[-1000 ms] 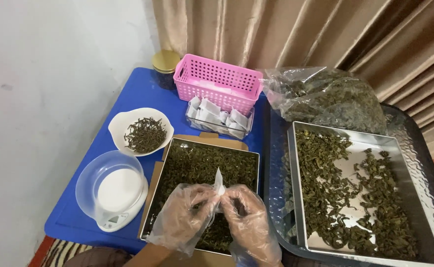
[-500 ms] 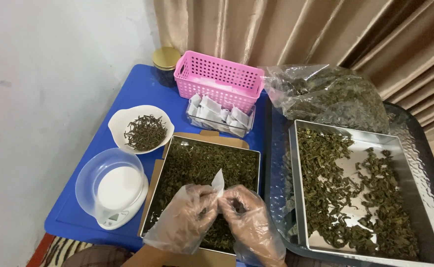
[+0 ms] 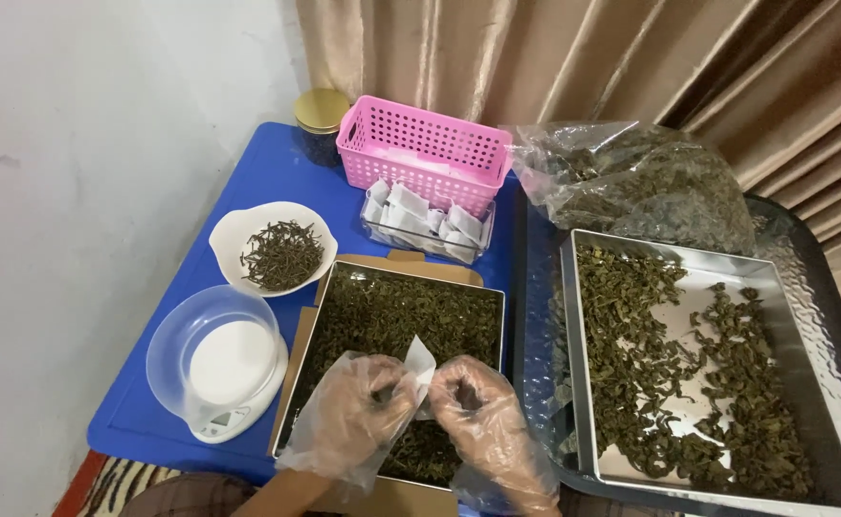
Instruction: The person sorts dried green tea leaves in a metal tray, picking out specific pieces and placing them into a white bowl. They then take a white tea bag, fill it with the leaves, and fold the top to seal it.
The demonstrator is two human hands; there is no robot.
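Both my hands wear clear plastic gloves and meet over a metal tray [image 3: 317, 324] filled with dried green leaves. My left hand [image 3: 358, 421] and my right hand [image 3: 482, 412] pinch a small white paper sachet [image 3: 420, 361] between them, held upright just above the leaves. A clear box of several empty white sachets [image 3: 427, 225] lies beyond the tray.
A white bowl of dark dried leaves [image 3: 281, 254] and a white kitchen scale with a clear bowl on it [image 3: 219, 359] stand at the left on the blue table [image 3: 257, 168]. A pink basket [image 3: 425, 153], a gold-lidded jar [image 3: 321, 115], a plastic bag of leaves [image 3: 636, 182] and a second metal tray [image 3: 822, 364] lie behind and right.
My hands have stayed over the tray, working the sachet between the fingers; it has tipped slightly. The view has shifted a little.
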